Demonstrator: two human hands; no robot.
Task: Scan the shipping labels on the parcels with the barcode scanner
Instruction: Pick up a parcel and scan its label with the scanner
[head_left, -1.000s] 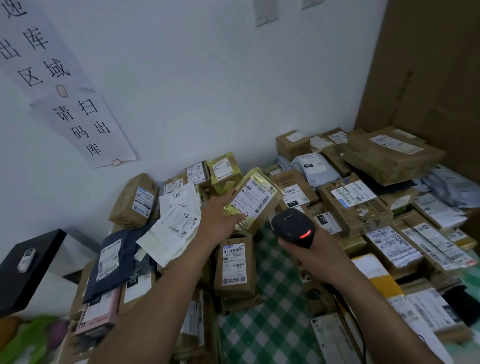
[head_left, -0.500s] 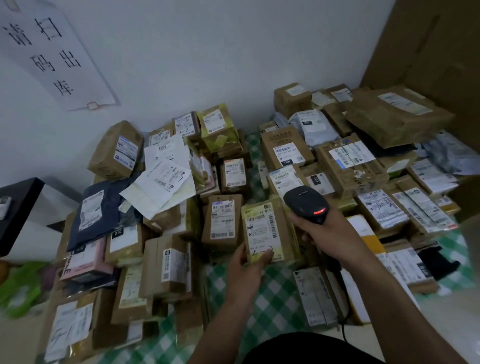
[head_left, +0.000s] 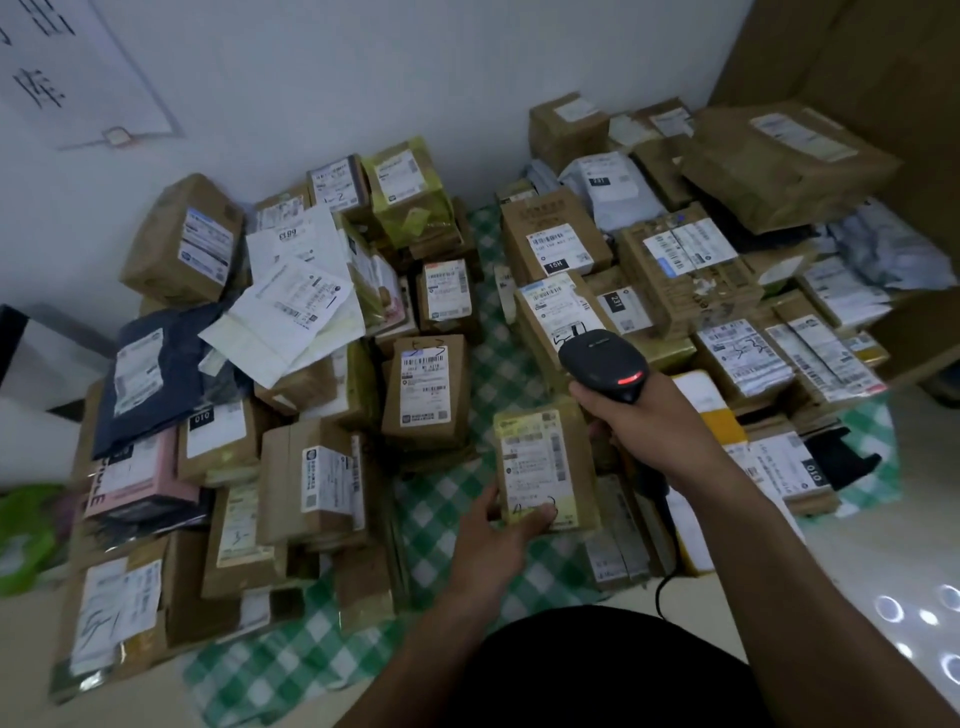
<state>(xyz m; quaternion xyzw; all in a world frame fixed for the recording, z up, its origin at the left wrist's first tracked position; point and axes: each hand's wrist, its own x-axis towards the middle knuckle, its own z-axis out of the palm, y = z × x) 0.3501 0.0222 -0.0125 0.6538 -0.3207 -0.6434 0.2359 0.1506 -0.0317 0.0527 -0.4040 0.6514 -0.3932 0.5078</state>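
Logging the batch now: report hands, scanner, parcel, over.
Right hand grips barcode scanner, red light on. Left hand holds parcel at near end, thumb on label. Label otherwise clear.

The wall (head_left: 415, 78) is white and plain. A big paper sign (head_left: 78, 67) with black writing hangs on it, up on the left. A tall brown cardboard sheet (head_left: 857, 52) stands on the right. A green and white checked cloth (head_left: 291, 660) lies on the pale, shiny floor (head_left: 857, 561). Small bright spots of light (head_left: 888, 609) shine on the floor.

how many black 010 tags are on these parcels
2. One 010 tag is on a brown parcel at left, beside the navy bag; the other is at the pile's far right edge. More may be hidden.
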